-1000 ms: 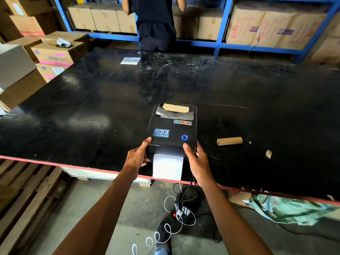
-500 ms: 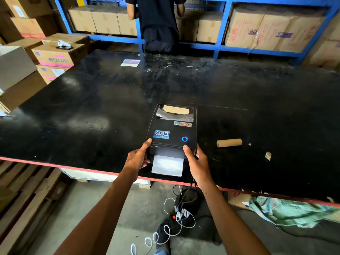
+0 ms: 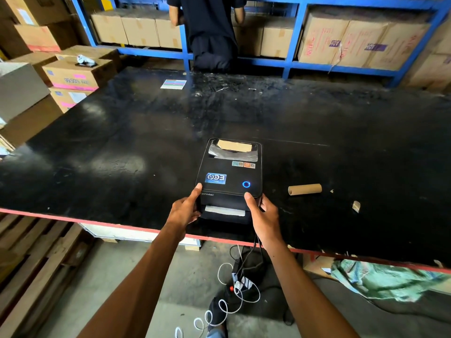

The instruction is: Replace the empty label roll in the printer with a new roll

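Observation:
A black label printer (image 3: 228, 175) sits near the front edge of the black table (image 3: 122, 147), lid closed, with a blue ring light lit on top. A short strip of white label paper (image 3: 224, 211) shows at its front slot. My left hand (image 3: 185, 211) grips the printer's front left corner. My right hand (image 3: 264, 214) grips the front right corner. An empty brown cardboard core (image 3: 305, 189) lies on the table to the right of the printer.
A paper scrap (image 3: 356, 206) lies right of the core, a coloured card (image 3: 173, 84) at the far side. A person (image 3: 210, 30) stands at blue shelves of cartons. Cables and a power strip (image 3: 240, 284) lie on the floor below; pallets at left.
The white label paper that hung out of the front slot has drawn back in, leaving only a short strip. Both hands stay on the printer's front corners.

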`<action>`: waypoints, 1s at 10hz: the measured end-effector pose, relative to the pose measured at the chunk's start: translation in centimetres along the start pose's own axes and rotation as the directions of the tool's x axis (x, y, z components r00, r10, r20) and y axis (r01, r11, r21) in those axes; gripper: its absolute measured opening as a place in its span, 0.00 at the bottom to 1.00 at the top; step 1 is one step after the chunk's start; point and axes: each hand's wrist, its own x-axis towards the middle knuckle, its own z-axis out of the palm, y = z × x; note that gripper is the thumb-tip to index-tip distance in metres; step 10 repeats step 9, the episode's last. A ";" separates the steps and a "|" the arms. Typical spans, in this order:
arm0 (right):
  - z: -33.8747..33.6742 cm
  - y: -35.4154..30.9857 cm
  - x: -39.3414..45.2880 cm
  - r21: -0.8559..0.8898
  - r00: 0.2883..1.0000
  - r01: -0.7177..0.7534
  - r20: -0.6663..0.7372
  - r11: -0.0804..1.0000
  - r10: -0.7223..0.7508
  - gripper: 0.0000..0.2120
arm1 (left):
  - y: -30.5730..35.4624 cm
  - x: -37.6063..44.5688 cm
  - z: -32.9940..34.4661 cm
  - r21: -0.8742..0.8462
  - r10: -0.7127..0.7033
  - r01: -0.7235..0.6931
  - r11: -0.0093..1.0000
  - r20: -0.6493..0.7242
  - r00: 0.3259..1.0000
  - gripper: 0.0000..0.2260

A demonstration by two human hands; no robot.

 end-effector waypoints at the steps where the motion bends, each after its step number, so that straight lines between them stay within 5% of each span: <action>1: 0.0 0.0 -0.1 -0.004 1.000 0.001 -0.011 1.000 -0.001 0.15 | 0.0 0.0 0.1 -0.004 -0.002 0.002 1.000 0.003 1.000 0.17; 8: 0.1 -1.1 -0.2 -0.033 0.999 -0.049 -0.010 0.998 0.049 0.12 | 0.5 -0.6 0.4 0.054 0.033 -0.035 0.998 0.039 0.999 0.18; 10: -0.5 0.8 -1.3 -0.043 0.998 -0.029 -0.052 0.999 0.027 0.17 | -1.4 -0.9 -0.5 0.095 0.066 -0.060 0.994 -0.059 0.996 0.23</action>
